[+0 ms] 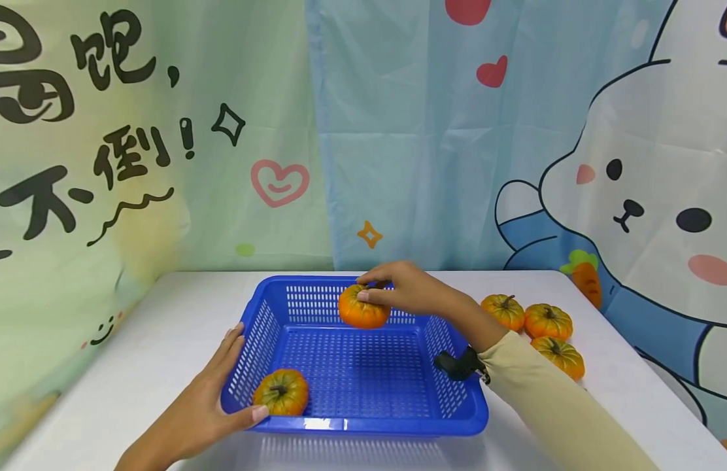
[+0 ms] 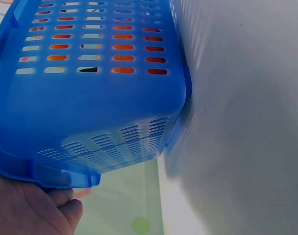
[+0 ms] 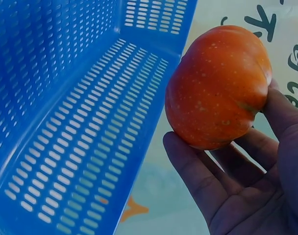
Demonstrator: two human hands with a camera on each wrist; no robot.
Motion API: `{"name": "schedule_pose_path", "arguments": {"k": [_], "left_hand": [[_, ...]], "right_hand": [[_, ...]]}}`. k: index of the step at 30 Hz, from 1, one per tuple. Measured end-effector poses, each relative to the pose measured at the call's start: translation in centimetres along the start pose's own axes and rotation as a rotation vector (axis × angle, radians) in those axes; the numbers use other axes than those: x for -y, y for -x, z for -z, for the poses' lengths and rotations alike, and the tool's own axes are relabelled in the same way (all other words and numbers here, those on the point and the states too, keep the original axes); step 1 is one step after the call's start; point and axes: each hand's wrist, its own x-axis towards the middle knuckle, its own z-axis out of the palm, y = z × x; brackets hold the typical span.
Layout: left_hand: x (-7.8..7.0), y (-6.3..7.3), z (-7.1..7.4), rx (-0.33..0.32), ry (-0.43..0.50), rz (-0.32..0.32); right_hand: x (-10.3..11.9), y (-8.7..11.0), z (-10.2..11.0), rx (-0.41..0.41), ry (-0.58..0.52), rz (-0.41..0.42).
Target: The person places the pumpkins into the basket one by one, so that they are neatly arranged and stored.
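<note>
In the head view my right hand (image 1: pixel 407 288) holds a small orange pumpkin (image 1: pixel 363 309) above the back part of a blue plastic basket (image 1: pixel 354 424). Fingers and thumb pinch the pumpkin near its stem. The right wrist view has the smooth underside of this pumpkin (image 3: pixel 220 88) beside the perforated basket wall (image 3: pixel 85 147). At the basket's front left corner, my left hand (image 1: pixel 207 392) grips the rim, thumb on the front edge and fingers along the left side. Another pumpkin (image 1: pixel 282 392) lies inside that corner, close to the left thumb.
Three more pumpkins stand grouped on the white table (image 1: pixel 181 333) right of the basket: one at the back (image 1: pixel 503 312), one beside it (image 1: pixel 548 321) and one nearer (image 1: pixel 559 357), close to the right sleeve (image 1: pixel 552 399). A printed curtain (image 1: pixel 387 150) hangs behind the table.
</note>
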Motion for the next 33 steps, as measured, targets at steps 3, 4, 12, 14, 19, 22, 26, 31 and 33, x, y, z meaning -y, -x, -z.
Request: {"name": "schedule_pose_path", "arguments": {"k": [3, 4, 12, 14, 19, 22, 26, 31, 33], "left_hand": [[0.0, 0.0, 0.0, -0.009, 0.002, -0.014], [0.0, 0.0, 0.0, -0.013, 0.003, -0.02], [0.0, -0.2, 0.0, -0.014, 0.002, -0.026], [0.0, -0.2, 0.0, -0.01, 0.001, -0.018], [0.1, -0.1, -0.2, -0.009, 0.002, -0.021], [0.2, 0.0, -0.2, -0.018, -0.002, -0.029], [0.2, 0.2, 0.0, -0.016, -0.008, -0.015], [0.2, 0.1, 0.0, -0.011, -0.008, -0.024], [0.2, 0.0, 0.0, -0.011, -0.008, -0.031]], "right_hand": [[0.2, -0.5, -0.4, 0.007, 0.01, 0.009], [0.2, -0.7, -0.5, 0.007, 0.013, 0.01], [0.5, -2.1, -1.6, 0.027, 0.004, 0.008], [0.6, -2.5, -2.1, 0.036, 0.0, 0.004], [0.8, -3.5, -3.4, 0.074, 0.002, 0.005], [1.0, -4.2, -4.1, 0.083, 0.015, 0.006], [1.4, -5.2, -4.7, 0.071, 0.0, -0.009], [1.5, -6.2, -5.3, 0.092, -0.039, -0.058], [1.6, -6.5, -5.6, 0.105, -0.024, -0.063]]}}
